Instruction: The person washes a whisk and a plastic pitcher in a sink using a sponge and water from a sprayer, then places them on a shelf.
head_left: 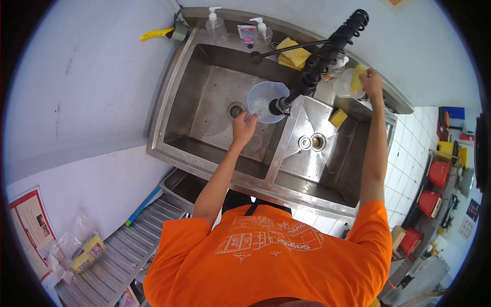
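Observation:
My left hand (244,128) is at the near left rim of a translucent bluish plastic bowl (268,90) in the left sink basin (218,92). Its thumb and fingertips lie on either side of the rim, but whether they grip it is unclear. Some clear liquid shows in the bowl, and the end of a black spring-hose faucet (330,50) hangs over it. At the back right, my right hand (371,84) pinches a yellow sponge or cloth (357,76) at the mouth of a translucent plastic container (342,84) on the sink ledge.
A yellow sponge (338,118) rests in the right basin (330,161), near a drain strainer (305,143). Pump bottles (216,30), a pouch (247,33) and folded yellow cloths (294,53) line the back ledge. A yellow-handled brush (157,34) hangs at left.

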Tool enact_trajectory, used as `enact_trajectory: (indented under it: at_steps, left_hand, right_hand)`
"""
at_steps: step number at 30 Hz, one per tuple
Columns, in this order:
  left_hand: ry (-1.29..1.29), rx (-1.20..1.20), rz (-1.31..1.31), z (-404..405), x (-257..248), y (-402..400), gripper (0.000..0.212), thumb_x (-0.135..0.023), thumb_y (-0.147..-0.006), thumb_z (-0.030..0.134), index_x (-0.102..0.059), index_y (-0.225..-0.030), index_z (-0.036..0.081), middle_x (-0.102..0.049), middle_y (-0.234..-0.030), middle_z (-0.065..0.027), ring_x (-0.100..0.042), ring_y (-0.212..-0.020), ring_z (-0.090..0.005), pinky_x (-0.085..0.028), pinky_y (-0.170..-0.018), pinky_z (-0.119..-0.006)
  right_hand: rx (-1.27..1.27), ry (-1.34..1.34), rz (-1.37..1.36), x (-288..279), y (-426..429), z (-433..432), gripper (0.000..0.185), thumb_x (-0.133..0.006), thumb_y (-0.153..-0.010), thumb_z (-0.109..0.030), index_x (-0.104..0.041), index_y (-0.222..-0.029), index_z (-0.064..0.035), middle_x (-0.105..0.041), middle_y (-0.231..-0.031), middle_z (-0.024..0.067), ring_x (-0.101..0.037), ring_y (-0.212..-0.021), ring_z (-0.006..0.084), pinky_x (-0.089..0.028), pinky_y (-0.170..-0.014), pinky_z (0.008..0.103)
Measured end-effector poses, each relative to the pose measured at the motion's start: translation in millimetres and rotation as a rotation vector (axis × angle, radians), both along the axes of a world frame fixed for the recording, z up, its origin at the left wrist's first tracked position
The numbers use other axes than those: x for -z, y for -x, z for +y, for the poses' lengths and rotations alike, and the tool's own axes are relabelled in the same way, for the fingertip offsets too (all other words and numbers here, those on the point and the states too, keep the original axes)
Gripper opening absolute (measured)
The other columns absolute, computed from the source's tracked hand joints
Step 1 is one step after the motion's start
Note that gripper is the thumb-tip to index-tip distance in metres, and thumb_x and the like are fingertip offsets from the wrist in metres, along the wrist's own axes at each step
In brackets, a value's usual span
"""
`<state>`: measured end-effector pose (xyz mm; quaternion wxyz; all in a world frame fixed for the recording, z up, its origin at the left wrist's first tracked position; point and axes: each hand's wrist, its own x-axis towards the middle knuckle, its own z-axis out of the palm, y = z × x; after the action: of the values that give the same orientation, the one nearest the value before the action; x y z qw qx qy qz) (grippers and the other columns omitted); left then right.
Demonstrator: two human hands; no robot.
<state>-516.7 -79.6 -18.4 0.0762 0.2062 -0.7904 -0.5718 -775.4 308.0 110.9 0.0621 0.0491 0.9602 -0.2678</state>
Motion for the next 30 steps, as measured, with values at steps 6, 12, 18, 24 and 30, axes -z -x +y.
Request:
enact_trajectory:
  at_steps: [6,12,18,24,30]
  left_hand:
    - [0.357,0.062,0.059,1,-15,4,0.027,-0.065,-0.077,0.027,-0.060,-0.071,0.001,-0.057,-0.056,-0.0161,-0.058,-0.052,-0.0330,-0.043,-0.049,-0.040]
    - [0.547,0.131,0.195,7,-28,3,0.029,-0.066,-0.075,0.028,-0.055,-0.060,0.006,-0.054,-0.049,-0.0148,-0.055,-0.045,-0.0349,-0.042,-0.043,-0.042]
    - [0.576,0.265,0.454,12,-51,-2,0.032,-0.066,-0.075,0.024,-0.049,-0.054,0.008,-0.051,-0.048,-0.0151,-0.053,-0.042,-0.0338,-0.040,-0.040,-0.039]
    - [0.636,0.419,0.530,-14,-69,-1,0.031,-0.067,-0.073,0.025,-0.051,-0.054,0.007,-0.052,-0.048,-0.0144,-0.053,-0.041,-0.0325,-0.042,-0.040,-0.038]
    - [0.640,0.472,0.417,-18,-82,13,0.027,-0.067,-0.071,0.022,-0.052,-0.055,0.007,-0.053,-0.048,-0.0129,-0.054,-0.042,-0.0319,-0.042,-0.041,-0.038]
  right_hand:
    - [0.262,0.765,0.223,-29,-145,-6,0.028,-0.058,-0.086,-0.014,-0.051,-0.109,0.0000,-0.062,-0.087,0.0080,-0.060,-0.074,0.0150,-0.049,-0.063,0.0288]
    - [-0.097,0.686,-0.017,109,-207,-188,0.040,-0.061,-0.081,-0.014,-0.048,-0.117,-0.0030,-0.065,-0.087,0.0165,-0.064,-0.071,0.0205,-0.050,-0.061,0.0347]
    - [-0.081,1.320,-0.562,185,-192,-282,0.036,-0.060,-0.077,-0.021,-0.060,-0.109,-0.0033,-0.064,-0.099,0.0155,-0.061,-0.086,0.0265,-0.046,-0.079,0.0397]
    - [-0.799,0.595,-0.146,200,-207,-283,0.038,-0.058,-0.077,-0.018,-0.058,-0.114,-0.0089,-0.060,-0.115,0.0139,-0.058,-0.103,0.0295,-0.047,-0.086,0.0398]
    - [-1.130,-0.155,0.438,192,-184,-267,0.026,-0.056,-0.075,-0.013,-0.061,-0.100,-0.0085,-0.060,-0.114,0.0168,-0.061,-0.100,0.0328,-0.049,-0.081,0.0413]
